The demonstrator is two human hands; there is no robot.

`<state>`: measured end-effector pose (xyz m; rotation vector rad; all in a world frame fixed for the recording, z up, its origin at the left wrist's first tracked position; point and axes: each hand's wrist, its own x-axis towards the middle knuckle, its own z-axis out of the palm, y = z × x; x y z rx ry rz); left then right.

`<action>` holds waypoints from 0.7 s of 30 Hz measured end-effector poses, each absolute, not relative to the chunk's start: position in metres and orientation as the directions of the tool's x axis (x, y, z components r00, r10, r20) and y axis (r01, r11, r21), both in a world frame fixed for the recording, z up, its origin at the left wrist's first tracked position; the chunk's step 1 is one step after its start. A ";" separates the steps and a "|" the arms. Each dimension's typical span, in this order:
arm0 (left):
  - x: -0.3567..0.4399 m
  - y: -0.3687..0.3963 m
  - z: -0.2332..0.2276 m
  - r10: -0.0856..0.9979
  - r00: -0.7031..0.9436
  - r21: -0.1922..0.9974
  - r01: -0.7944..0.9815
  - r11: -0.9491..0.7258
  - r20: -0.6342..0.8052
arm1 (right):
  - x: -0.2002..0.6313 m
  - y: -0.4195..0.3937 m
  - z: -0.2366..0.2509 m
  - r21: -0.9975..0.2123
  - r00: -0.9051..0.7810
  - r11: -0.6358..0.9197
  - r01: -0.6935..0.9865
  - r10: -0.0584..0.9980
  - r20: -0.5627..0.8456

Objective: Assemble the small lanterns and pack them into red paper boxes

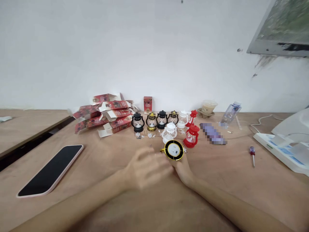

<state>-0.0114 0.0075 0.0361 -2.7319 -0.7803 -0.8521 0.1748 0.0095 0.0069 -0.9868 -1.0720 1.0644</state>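
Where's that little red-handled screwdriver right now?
In the head view, the screwdriver lies on the wooden table at right, between the red lantern and the white machine.

No word, number or brand can be read anywhere on this table. The red cartons (103, 116) heaped at the far left carry dark printing with pale patches, too small and soft to make out. The small red box (147, 104) standing upright against the far wall has a picture and perhaps a line of lettering on its front, but it stays unreadable. The white disc on the underside of the lantern (174, 149) held near the middle shows faint grey marks, nothing legible. The white device (281, 149) at the right has blue panels, blurred.
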 end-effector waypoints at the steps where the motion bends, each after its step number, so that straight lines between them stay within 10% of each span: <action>1: -0.013 0.017 0.037 0.430 0.699 -0.015 0.533 -0.846 0.572 | 0.175 0.010 0.007 -0.964 0.146 0.201 -0.172 0.973 0.177; 13: -0.019 0.053 0.009 0.486 0.768 -0.009 0.538 -0.843 0.418 | 0.176 0.012 0.005 -0.973 0.164 0.224 -0.048 0.963 0.214; 21: -0.015 0.029 0.018 0.267 0.472 0.100 0.348 -0.932 0.840 | 0.175 0.009 0.002 -0.951 0.042 0.309 0.012 0.950 0.309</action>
